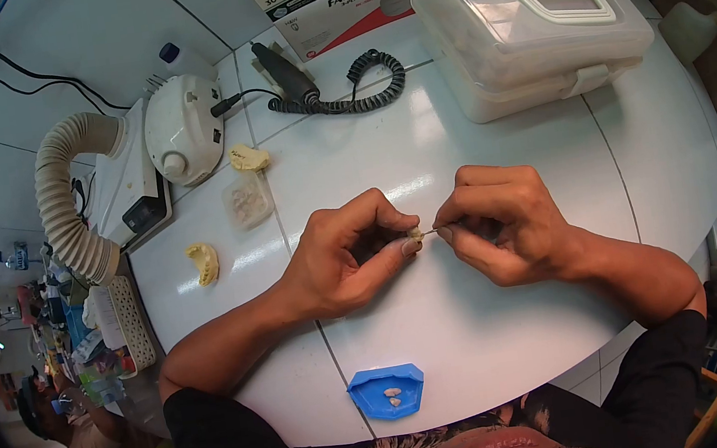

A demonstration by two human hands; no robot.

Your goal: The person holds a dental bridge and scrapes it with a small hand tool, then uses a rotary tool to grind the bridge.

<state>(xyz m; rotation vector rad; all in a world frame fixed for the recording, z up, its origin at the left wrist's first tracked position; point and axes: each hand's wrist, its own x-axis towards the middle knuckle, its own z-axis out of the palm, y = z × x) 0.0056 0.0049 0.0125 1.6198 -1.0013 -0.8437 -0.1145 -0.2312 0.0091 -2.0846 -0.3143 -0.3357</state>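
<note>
The small pale piece (pixel 417 238) sits up in front of you, over the white table (pixel 481 348); take it as the dial's centre, with twelve pointing away from you. Your left hand (pixel 349 254) comes in from nine, thumb and fingertip closed on it in a pinch that hides most of its shape. Your right hand (pixel 506 224) is at three, thumb and fingers pinched tight around a thin tool (pixel 430 232); its tip points to nine and meets the piece or lies right beside it, I can't tell which.

Toward half past six, near your chest, a blue tray (pixel 368 393) holds two small pale bits (pixel 393 393). At nine lies a yellowish cast (pixel 203 265). Between nine and ten you have a little clear tub (pixel 262 218) with pale contents, and a second cast (pixel 249 157) just beyond it at ten.

Farther out at ten stands a white control unit (pixel 183 129), beside a ribbed hose (pixel 54 190). A black handpiece (pixel 287 73) rests at eleven, its coiled cord (pixel 375 101) running toward twelve. Behind are face mask boxes (pixel 342 15); at one stands a translucent case (pixel 525 51) with a handle. Across at eight, another person (pixel 89 432) is visible.
</note>
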